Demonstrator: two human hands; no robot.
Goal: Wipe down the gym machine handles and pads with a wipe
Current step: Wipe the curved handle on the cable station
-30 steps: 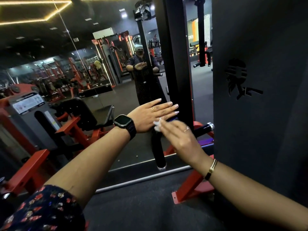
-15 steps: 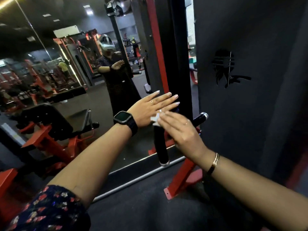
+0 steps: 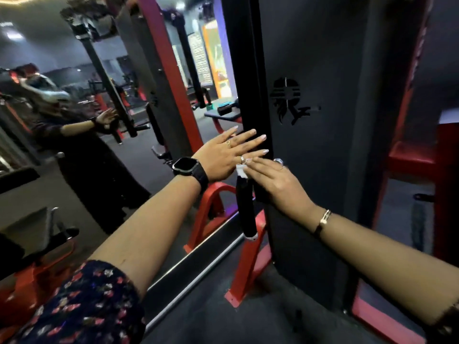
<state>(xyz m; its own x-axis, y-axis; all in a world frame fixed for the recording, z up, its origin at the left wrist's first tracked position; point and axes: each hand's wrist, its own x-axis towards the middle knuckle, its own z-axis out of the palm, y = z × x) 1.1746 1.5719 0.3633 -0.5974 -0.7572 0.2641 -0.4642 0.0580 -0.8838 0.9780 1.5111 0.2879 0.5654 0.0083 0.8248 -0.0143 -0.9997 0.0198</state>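
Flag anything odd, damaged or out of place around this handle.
Nothing stands out. The right hand presses the white wipe onto the top of the black handle, which looks intact; the left hand is flat and open beside it.

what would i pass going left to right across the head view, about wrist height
mirrored person → smartwatch → left hand → wipe → right hand → bracelet → red frame post
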